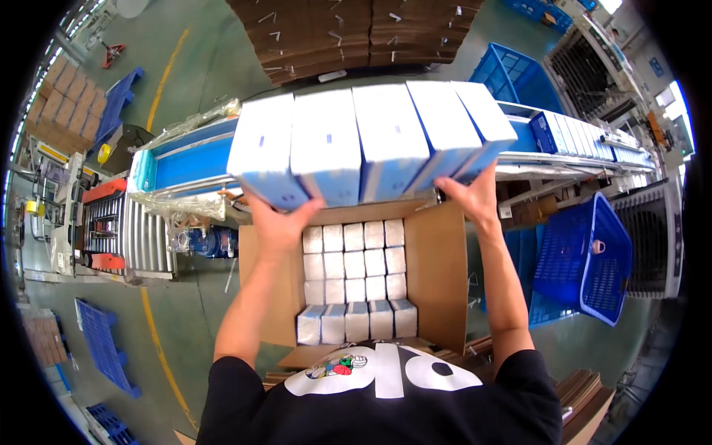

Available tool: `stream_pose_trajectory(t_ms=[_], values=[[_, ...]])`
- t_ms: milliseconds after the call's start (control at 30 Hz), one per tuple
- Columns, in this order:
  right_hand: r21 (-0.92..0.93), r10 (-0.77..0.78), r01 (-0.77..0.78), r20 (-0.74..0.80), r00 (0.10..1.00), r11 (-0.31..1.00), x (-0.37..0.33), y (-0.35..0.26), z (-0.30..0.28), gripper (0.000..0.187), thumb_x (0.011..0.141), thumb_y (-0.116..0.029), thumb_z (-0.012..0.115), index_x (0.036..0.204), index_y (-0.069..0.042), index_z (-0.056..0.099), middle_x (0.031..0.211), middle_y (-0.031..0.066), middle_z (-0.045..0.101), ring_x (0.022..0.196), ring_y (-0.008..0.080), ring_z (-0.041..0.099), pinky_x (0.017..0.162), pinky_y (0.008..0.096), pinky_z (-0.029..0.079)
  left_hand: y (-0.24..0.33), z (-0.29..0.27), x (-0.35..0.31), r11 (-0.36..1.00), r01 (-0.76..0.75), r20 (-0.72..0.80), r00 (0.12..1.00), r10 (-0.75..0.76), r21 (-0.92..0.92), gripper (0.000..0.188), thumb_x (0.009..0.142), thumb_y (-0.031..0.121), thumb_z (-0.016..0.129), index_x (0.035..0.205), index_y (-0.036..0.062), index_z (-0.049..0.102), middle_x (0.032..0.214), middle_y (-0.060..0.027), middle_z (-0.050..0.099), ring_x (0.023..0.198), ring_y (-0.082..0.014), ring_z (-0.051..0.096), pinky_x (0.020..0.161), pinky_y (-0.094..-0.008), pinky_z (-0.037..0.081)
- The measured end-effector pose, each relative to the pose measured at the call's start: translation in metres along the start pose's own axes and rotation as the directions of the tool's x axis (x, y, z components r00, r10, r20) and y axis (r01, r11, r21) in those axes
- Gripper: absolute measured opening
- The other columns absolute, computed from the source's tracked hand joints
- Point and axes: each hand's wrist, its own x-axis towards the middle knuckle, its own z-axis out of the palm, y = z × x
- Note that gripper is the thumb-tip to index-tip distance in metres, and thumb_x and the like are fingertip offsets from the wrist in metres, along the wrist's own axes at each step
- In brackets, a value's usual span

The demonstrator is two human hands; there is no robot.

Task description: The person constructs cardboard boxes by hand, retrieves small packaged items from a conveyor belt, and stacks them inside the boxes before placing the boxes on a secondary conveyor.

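Observation:
Between my two hands a row of several white-and-blue tissue packs is squeezed together, over the conveyor and the far edge of an open carton. My left hand grips the near left end of the row, thumb against the pack's front. At the right end my right hand presses in, its thumb on the front lower edge. Right below and nearer to me stands the cardboard carton, flaps up. Inside it, white packs sit in rows; the nearest row shows blue sides.
A blue belt conveyor runs across behind the carton, with more packs lined up at its right. Blue crates stand on the right. Stacked flat cardboard is at the back. A roller track lies left.

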Motion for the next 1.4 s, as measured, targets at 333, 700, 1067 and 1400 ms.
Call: stream_pose_trajectory(t_ms=[333,700,1067,1400], values=[[-0.033,0.246,-0.249,-0.063,0.967,0.968,-0.161,-0.044,0.040,0.102,0.060,-0.038,0.084,0.132,-0.004,0.022,0.121,0.0162,0.044,0.114,0.0260,0.045,0.096,0.0391,0.039,-0.015,-0.064,-0.131,0.942,0.255,0.096,0.966,-0.239,-0.220,0.092,0.064,-0.002,0.079,0.130,0.0006,0.015,0.123,-0.0152,0.036,0.112,-0.0238,0.046,0.095,-0.0358,0.043],[-0.457,0.456,-0.355,0.131,0.880,0.816,-0.216,-0.038,0.057,0.093,0.073,-0.059,0.062,0.129,0.005,0.025,0.098,0.0270,0.061,0.086,0.0383,0.064,0.077,0.0395,0.051,-0.062,-0.128,-0.192,0.871,0.392,0.291,0.831,-0.473,0.297,0.086,0.077,0.034,0.069,0.136,-0.0032,0.020,0.132,-0.0218,0.038,0.115,-0.0281,0.046,0.096,-0.0365,0.038],[-0.734,0.660,0.203,0.674,0.332,0.648,-0.175,0.117,0.144,0.027,0.073,-0.013,0.049,0.082,0.002,0.068,0.096,0.0165,0.067,0.086,0.0296,0.063,0.072,0.0404,0.050,-0.277,-0.109,-0.184,0.548,0.037,0.535,0.170,-0.828,0.836,0.061,0.097,0.042,0.020,0.129,-0.0046,0.043,0.137,-0.0212,0.039,0.130,-0.0296,0.034,0.109,-0.0316,0.022],[0.298,0.348,-0.483,0.407,0.844,0.824,-0.018,0.080,-0.205,0.041,0.092,-0.030,0.051,0.123,-0.004,0.050,0.107,0.0103,0.063,0.099,0.0183,0.060,0.085,0.0338,0.048,-0.151,-0.039,-0.181,0.382,-0.047,0.379,0.274,-0.884,0.923,0.058,0.092,0.048,0.036,0.124,0.0015,0.051,0.129,-0.0195,0.049,0.124,-0.0308,0.043,0.103,-0.0353,0.032]])
